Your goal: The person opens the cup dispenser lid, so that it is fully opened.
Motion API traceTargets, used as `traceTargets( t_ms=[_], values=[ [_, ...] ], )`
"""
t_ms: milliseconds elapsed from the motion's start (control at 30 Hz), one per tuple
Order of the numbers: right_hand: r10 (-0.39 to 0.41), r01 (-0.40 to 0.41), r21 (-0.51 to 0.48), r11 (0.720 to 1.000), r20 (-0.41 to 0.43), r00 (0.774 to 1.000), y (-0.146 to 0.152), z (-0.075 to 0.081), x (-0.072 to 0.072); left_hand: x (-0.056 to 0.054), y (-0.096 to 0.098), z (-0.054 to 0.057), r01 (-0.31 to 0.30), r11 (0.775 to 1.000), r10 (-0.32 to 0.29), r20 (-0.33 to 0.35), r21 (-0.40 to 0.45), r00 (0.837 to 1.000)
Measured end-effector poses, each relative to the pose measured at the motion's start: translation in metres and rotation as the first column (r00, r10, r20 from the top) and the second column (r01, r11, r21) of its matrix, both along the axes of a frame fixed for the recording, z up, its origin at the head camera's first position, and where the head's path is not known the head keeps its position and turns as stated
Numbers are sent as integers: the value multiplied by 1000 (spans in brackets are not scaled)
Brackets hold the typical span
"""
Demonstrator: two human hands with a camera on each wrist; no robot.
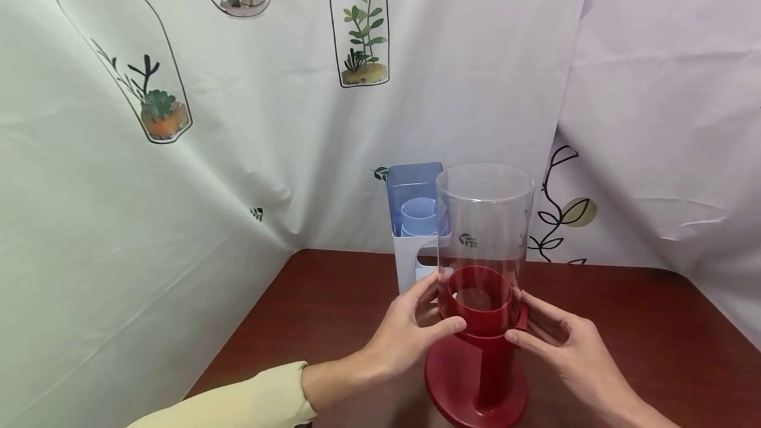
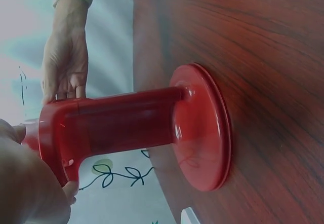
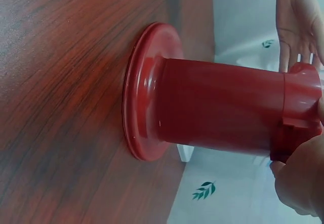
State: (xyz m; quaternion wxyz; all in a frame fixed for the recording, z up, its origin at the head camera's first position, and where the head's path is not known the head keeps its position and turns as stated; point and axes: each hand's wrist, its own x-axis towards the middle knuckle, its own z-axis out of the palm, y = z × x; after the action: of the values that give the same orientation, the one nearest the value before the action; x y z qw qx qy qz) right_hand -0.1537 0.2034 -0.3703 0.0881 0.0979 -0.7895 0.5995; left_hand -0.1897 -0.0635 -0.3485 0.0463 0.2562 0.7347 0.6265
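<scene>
A red cereal dispenser [image 1: 496, 372] with a round base stands upright on the table, its clear cylinder [image 1: 484, 230] seated in the red collar at the top. My left hand [image 1: 407, 332] holds the left side of the collar and cylinder, thumb in front and fingers behind. From the right, my right hand [image 1: 573, 349] grips the same collar, its thumb near the front rim. In the left wrist view the round base [image 2: 200, 133] rests flat on the wood. The right wrist view shows the broad back of the red column [image 3: 217, 107]. Some fingertips are hidden behind the collar.
Behind the red dispenser, to its left, stands a white dispenser with a translucent blue top [image 1: 414, 180]. The dark red wooden table [image 1: 333, 309] meets a white cloth backdrop [image 1: 285, 117] printed with plants in jars at the back and sides.
</scene>
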Motion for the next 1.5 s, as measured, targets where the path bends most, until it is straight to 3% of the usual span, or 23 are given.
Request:
traceTargets(
  t_ms=[167, 400, 533, 733, 1000, 1167, 1500],
  values=[
    [19, -20, -35, 999, -20, 1000, 3, -2, -1, -1, -4, 0, -5, 996, -2, -71, -94, 997],
    [43, -44, -43, 998, -24, 999, 4, -1, 0, -6, -10, -2, -24, 987, 0, -148, -160, 989],
    [94, -95, -36, 995, -14, 995, 7, 4, 0, -10, -13, 4, -45, 972, 3, -181, -229, 983],
    [181, -183, -47, 982, -45, 982, 10, 14, -1, -15, -15, 29, 22, 978, -65, -206, -206, 976],
    [204, -202, 34, 979, -137, 969, 9, 24, -7, -24, -10, 73, 47, 988, -94, -327, -148, 940],
    [219, -211, 66, 975, -154, 964, 4, 29, -11, -31, -4, 97, 51, 992, -94, -410, -115, 907],
    [209, -200, 97, 975, -99, 973, -3, 22, -21, -46, 12, 121, 63, 997, -72, -482, -35, 873]
  ],
)
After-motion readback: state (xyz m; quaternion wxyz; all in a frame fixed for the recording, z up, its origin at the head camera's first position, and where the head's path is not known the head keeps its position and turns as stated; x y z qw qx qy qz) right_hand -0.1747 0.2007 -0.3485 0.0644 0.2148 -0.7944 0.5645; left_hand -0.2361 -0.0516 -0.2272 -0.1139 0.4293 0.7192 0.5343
